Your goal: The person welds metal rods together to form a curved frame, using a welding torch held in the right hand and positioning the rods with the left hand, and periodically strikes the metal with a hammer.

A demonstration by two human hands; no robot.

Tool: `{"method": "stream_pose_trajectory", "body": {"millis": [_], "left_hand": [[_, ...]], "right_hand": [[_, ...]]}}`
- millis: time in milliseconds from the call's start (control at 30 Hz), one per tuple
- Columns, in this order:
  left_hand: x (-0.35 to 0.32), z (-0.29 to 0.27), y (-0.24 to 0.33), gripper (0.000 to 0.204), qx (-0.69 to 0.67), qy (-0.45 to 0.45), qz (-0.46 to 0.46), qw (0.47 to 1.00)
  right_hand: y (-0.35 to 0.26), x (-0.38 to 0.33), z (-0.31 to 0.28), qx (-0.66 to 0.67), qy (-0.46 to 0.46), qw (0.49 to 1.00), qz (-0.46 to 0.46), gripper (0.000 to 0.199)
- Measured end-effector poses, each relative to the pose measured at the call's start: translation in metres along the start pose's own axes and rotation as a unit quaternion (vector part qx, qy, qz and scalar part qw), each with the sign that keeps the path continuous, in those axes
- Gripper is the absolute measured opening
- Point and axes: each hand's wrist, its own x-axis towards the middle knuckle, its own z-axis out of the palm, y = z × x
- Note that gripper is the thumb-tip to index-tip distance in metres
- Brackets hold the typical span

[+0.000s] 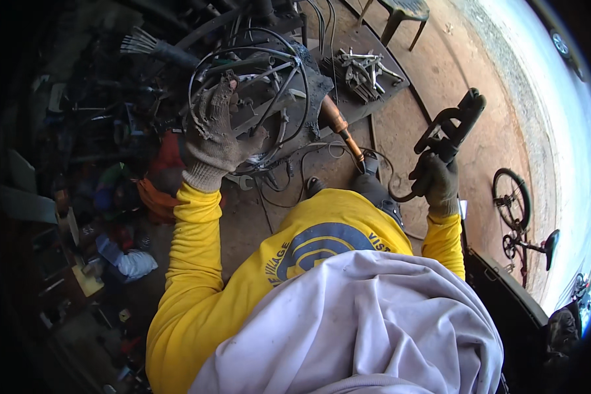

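- Fingers of the gloved right hand point(438, 185) are wrapped around a dark, clamp-like tool point(465, 127), which is held up to the right of the tabletop point(369, 39), with a curved lever on its left side.
- By the gloved left hand point(218, 134), part of the near left side of a round wire frame point(296, 62) is covered; the thumb is held apart, and whether a rod is grasped cannot be told.
- If the frame is merely touched rather than gripped, it could be rolled or tipped by a light knock, since little flat footing seems to be offered by its curved rods.
- Below the right hand a thick cable point(391, 184) is looped; if it were caught by a leg, the tool could be pulled off line.
- Thin, dark rods are bent into a wide ring and joined by spokes at a greyish hub, so that an open, dome-like cage is formed; it is placed at the tabletop's near side.
- Farther right, an orange-brown handle point(335, 118) is seen jutting toward the person; it could be struck by a swinging sleeve.
- Near a foot point(314, 186), tangled cords point(305, 169) are strewn on the floor, and a stumble could be caused.
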Motion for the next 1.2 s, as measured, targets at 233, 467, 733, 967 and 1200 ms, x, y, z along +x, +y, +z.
{"method": "stream_pose_trajectory", "body": {"millis": [233, 467, 733, 967, 1200], "left_hand": [[0.003, 0.029, 0.002, 0.091, 0.108, -0.011, 0.065, 0.992], [0.002, 0.031, 0.004, 0.092, 0.078, -0.055, -0.004, 0.995], [0.006, 0.035, 0.010, 0.092, 0.097, -0.048, -0.024, 0.994], [0.023, 0.037, 0.015, 0.096, 0.097, -0.152, -0.048, 0.982], [0.039, 0.050, 0.021, 0.095, 0.178, -0.194, -0.042, 0.964]], "right_hand": [[0.063, -0.012, -0.017, 0.065, 0.032, 0.997, 0.033, 0.041], [0.056, 0.007, -0.028, 0.019, 0.030, 0.997, 0.072, 0.044], [0.062, 0.014, -0.034, 0.061, 0.035, 0.993, 0.095, 0.045], [0.065, 0.014, -0.030, 0.023, 0.016, 0.998, 0.061, 0.045], [0.081, 0.001, -0.039, -0.047, 0.026, 0.994, 0.090, 0.042]]}}
